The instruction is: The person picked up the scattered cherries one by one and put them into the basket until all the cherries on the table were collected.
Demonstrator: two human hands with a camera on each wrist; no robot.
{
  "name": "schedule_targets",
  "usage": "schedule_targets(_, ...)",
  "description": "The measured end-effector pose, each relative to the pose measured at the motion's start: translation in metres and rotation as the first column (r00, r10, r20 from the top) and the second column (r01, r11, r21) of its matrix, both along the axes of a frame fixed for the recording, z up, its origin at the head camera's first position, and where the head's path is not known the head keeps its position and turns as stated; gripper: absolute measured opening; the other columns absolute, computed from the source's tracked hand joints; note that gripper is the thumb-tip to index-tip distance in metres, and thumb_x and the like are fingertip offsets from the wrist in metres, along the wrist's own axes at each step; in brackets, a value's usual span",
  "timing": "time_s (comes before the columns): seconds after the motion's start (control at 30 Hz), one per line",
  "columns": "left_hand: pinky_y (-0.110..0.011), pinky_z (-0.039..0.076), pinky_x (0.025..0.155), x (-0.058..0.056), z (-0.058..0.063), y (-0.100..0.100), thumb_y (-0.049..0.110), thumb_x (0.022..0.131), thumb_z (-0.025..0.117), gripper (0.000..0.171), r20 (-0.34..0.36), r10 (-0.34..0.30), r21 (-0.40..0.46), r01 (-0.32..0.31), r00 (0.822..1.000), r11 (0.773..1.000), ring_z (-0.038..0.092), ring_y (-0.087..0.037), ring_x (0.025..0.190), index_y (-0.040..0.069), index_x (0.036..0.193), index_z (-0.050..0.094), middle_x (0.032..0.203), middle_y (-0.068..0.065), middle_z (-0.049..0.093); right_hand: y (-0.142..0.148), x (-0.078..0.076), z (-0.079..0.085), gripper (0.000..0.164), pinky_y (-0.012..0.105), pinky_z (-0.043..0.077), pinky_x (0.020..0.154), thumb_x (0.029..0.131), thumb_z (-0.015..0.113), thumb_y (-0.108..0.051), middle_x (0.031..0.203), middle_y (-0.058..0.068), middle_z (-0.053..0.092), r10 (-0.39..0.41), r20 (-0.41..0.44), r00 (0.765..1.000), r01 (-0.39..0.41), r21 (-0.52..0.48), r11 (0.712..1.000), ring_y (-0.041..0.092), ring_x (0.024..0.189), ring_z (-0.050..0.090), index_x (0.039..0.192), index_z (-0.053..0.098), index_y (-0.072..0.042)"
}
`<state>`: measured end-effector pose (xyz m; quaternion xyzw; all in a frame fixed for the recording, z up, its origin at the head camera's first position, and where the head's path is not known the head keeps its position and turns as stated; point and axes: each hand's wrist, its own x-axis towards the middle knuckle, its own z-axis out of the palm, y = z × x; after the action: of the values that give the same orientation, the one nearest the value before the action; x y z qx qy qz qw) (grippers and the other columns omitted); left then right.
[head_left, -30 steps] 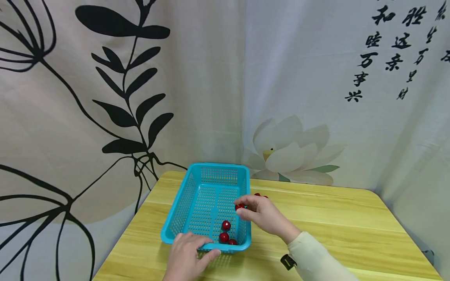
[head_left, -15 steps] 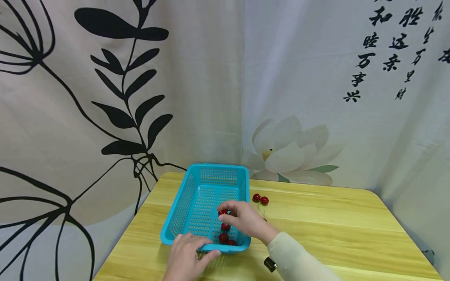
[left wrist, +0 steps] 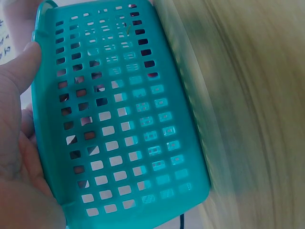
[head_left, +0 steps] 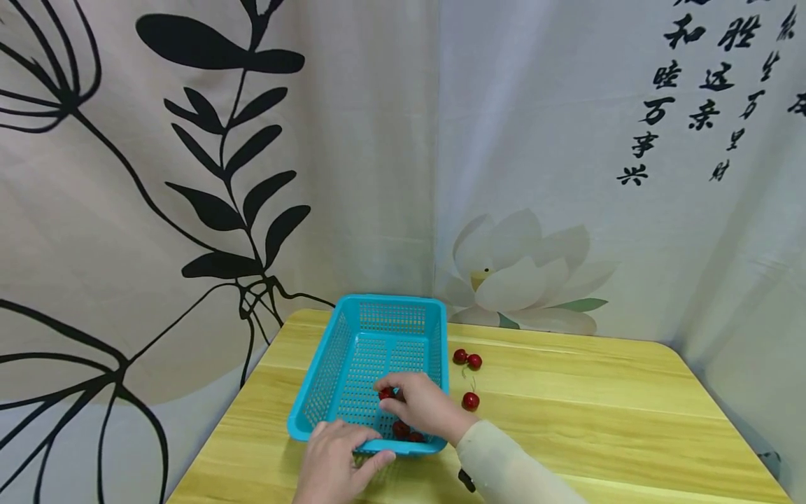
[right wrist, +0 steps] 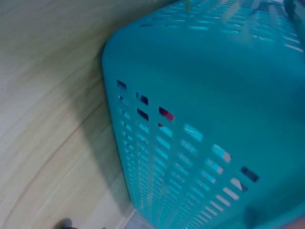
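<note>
My right hand [head_left: 423, 406] reaches down into a blue plastic basket [head_left: 313, 381] and holds a red cherry [head_left: 387, 393] between thumb and fingers. Two more cherries [head_left: 401, 429] lie at the basket's near right corner, partly covered by that hand. My left hand [head_left: 340, 455] grips the near rim; in the left wrist view its thumb [left wrist: 27, 64] lies on the rim of the perforated basket [left wrist: 183, 148]. Through the holes of the basket wall [right wrist: 190, 86], the right wrist view shows a bit of red; the right hand's fingers are hidden there.
Right of the basket, a pair of cherries [head_left: 467, 359] and a single stemmed cherry [head_left: 470, 401] lie on the wooden table [head_left: 585, 406]. A printed curtain [head_left: 378, 140] hangs directly behind the table.
My right hand has carried the cherry leftward and down, from above the basket's right rim to the inside. The cherries on the table have come into view. My left hand stays put.
</note>
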<state>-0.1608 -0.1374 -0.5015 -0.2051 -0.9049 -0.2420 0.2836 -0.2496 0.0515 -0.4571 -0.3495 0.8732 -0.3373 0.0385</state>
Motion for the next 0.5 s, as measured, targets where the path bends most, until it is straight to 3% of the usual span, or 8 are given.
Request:
schedule_targets(0.23, -0.028, 0.036, 0.063, 0.001, 0.001, 0.000, 0.056, 0.076, 0.078, 0.027, -0.034, -0.003, -0.007, 0.003, 0.999, 1.000, 0.054, -0.001, 0.073, 0.031, 0.084, 0.075, 0.082, 0.024, 0.067, -0.009, -0.004, -0.007, 0.022, 0.026, 0.053, 0.081, 0.097, 0.065, -0.015, 0.107, -0.007, 0.069, 0.053, -0.153, 0.987, -0.034, 0.130, 0.991, 0.001, 0.092, 0.056, 0.119, 0.070, -0.015)
schedule_targets(0.5, -0.027, 0.037, 0.063, 0.001, 0.002, 0.000, 0.057, 0.076, 0.077, 0.025, -0.054, -0.003, -0.011, 0.003, 0.999, 1.000, 0.053, 0.000, 0.073, 0.033, 0.084, 0.075, 0.082, 0.025, 0.066, -0.019, -0.003, -0.014, 0.022, 0.030, 0.052, 0.087, 0.096, 0.066, -0.014, 0.108, -0.008, 0.069, 0.091, -0.230, 0.969, -0.027, 0.267, 0.963, 0.006, 0.101, 0.058, 0.117, 0.072, -0.018)
